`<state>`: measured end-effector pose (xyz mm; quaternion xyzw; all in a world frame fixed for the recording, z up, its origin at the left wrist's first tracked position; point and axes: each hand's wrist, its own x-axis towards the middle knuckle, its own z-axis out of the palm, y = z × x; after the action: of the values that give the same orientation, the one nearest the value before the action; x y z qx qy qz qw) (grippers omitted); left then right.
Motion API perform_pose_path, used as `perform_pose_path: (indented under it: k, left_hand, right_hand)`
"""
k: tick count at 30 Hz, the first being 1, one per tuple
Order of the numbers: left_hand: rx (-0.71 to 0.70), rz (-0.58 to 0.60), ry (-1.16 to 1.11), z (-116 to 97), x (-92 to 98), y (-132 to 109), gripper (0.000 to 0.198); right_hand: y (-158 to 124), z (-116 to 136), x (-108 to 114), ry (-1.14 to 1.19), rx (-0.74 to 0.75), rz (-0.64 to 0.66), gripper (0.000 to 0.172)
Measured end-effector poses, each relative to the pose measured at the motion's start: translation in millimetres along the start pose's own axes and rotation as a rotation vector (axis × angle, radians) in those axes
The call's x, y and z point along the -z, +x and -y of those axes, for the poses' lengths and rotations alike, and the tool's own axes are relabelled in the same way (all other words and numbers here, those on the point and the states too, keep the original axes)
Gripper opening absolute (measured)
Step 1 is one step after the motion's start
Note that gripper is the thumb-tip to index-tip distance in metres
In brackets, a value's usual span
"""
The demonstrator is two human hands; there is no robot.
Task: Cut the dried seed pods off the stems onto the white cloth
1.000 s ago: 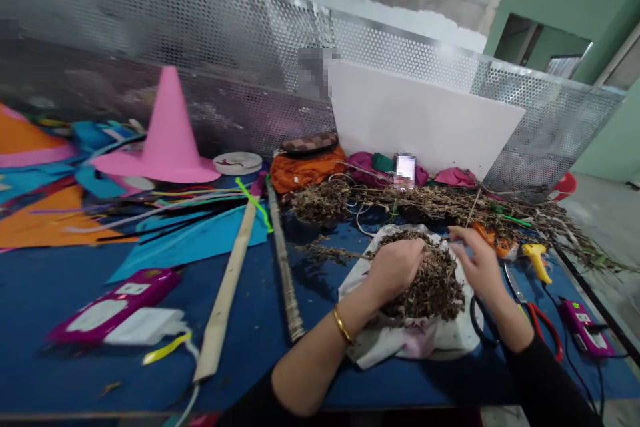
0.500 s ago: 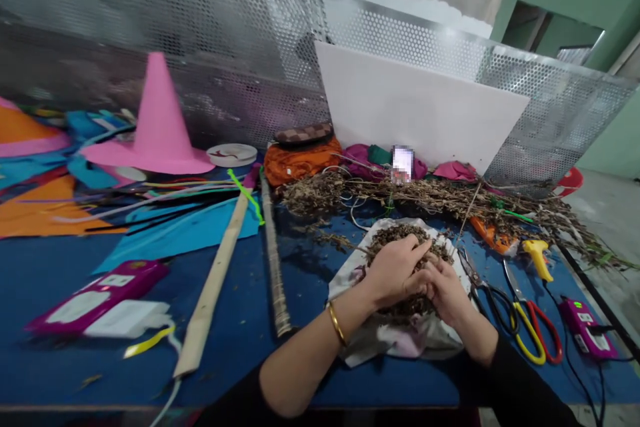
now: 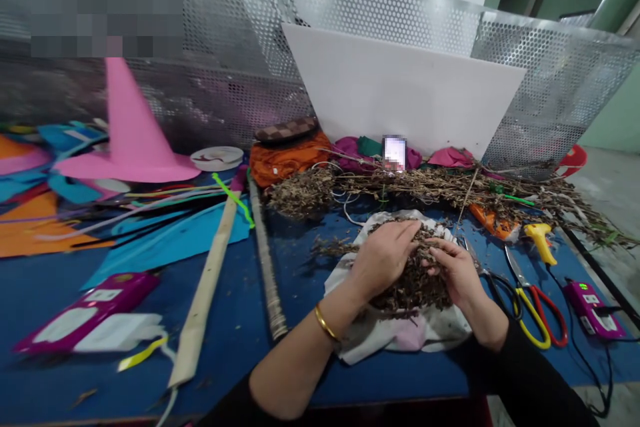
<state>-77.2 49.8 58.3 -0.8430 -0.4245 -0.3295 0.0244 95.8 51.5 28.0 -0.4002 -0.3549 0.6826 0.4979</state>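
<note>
A heap of crumbled dried plant (image 3: pixel 417 290) lies on a white cloth (image 3: pixel 367 340) on the table. My left hand (image 3: pixel 385 257) is closed low over the heap, its fingers bent together around dried stems. A leafy dried sprig (image 3: pixel 333 247) sticks out to the left from under this hand, and its other end is hidden. My right hand (image 3: pixel 457 270) pinches bits of the dried plant at the heap's right side, thumb and fingertips close together. A small gap separates the two hands.
Black scissors (image 3: pixel 500 283), red-and-yellow scissors (image 3: pixel 535 313) and a yellow glue gun (image 3: pixel 540 240) lie to the right. Long dried stalks (image 3: pixel 440 187) stretch across the back. To the left are a wooden stick (image 3: pixel 207 293), a wrapped rod (image 3: pixel 267 267) and a pink pointed hat (image 3: pixel 133 133).
My right hand has drawn apart from the left, moving right and uncovering more of the heap. The sprig at the left has shifted, and the whole view has turned slightly.
</note>
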Motion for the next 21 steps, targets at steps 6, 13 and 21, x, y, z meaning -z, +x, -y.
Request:
perform_pose_path:
  k: [6, 13, 21]
  left_hand:
    - [0.132, -0.214, -0.096, 7.2, 8.5, 1.9, 0.029]
    - [0.109, -0.046, 0.065, 13.6, 12.9, 6.5, 0.023]
    - [0.021, 0.195, 0.037, 14.4, 3.6, 3.6, 0.03]
  right_hand:
    - [-1.7, 9.6, -0.7, 0.0, 0.018, 0.004, 0.032]
    - [2.7, 11.9, 5.3, 0.005, 0.011, 0.003, 0.03]
    - [2.7, 13.9, 5.4, 0.017, -0.001, -0.018, 0.033]
